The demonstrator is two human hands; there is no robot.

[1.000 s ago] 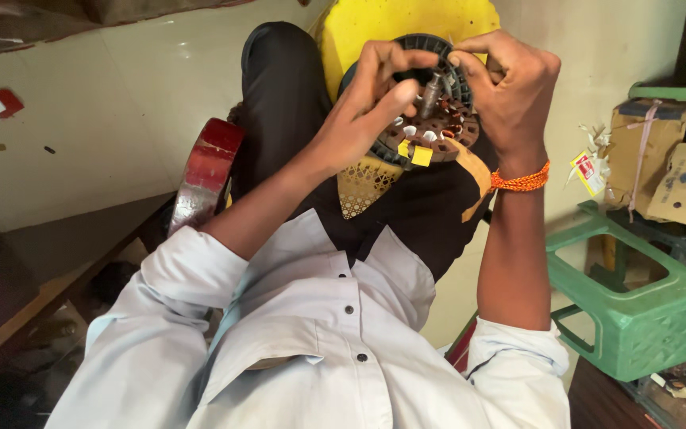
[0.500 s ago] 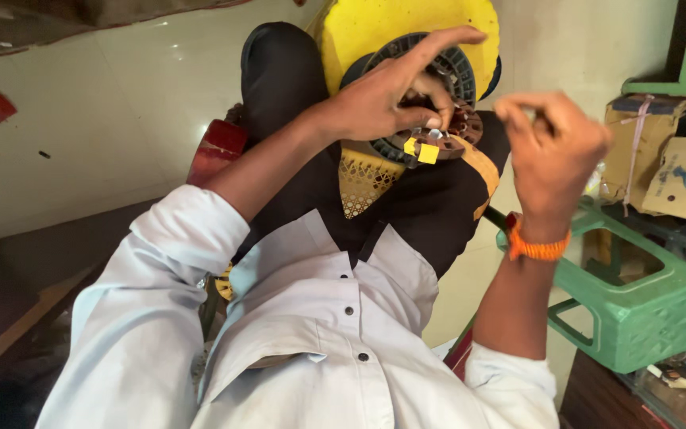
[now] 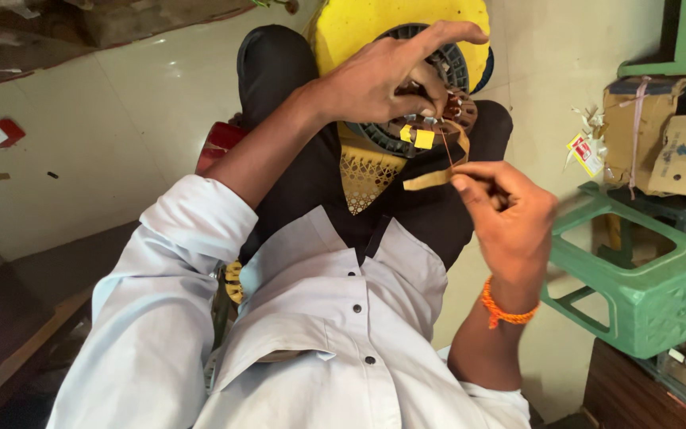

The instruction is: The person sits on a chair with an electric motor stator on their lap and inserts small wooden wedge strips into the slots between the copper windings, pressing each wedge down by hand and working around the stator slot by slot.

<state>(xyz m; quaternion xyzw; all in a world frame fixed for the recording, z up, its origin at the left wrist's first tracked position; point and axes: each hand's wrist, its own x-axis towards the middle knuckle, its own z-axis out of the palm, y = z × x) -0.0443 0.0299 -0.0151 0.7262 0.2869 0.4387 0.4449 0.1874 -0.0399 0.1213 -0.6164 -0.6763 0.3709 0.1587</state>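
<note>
1. Stator core [image 3: 430, 95], round and dark with copper windings, rested on the lap against a yellow disc [image 3: 375, 32].
2. Left hand [image 3: 383, 79] pinched the windings at the core's near edge.
3. Right hand [image 3: 510, 210] pinched a thin copper wire [image 3: 445, 147], pulled taut.
4. Risk, as judged: overpulling could snap the wire or loosen a turn.
5. Green stool [image 3: 645, 278] stood near the right elbow.

stator [image 3: 426, 119] | round, dark, copper-wound | on lap | wire [image 3: 445, 149] taut

We lose much of the round winding core [image 3: 418, 127] under our left hand [image 3: 383, 83]; our right hand's [image 3: 510, 218] fingertips blur together.
</note>
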